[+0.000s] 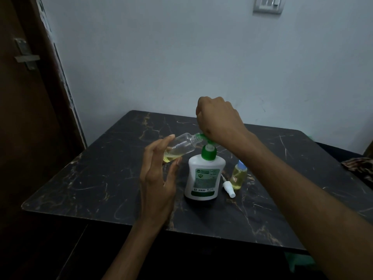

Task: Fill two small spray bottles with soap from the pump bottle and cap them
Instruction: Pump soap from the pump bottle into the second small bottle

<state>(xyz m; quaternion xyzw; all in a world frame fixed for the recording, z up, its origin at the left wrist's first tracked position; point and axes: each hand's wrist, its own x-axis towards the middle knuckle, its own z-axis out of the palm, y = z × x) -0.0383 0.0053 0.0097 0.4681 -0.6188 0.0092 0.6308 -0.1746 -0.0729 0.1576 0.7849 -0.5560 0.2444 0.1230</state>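
Single head view, looking forward and down, close over table (113,199), wall behind.

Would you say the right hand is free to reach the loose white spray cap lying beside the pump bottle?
Probably not yet: the right hand is pressing the pump bottle's head. The spray cap lies uncovered on the table under that forearm, so the path looks open once it lets go.

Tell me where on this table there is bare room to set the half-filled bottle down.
Free: the table's left part, between its left edge and the left hand, and the near strip in front of the pump bottle. Crowded: right of the pump bottle, where the loose spray cap and the capped small bottle sit close together under the right hand's forearm.
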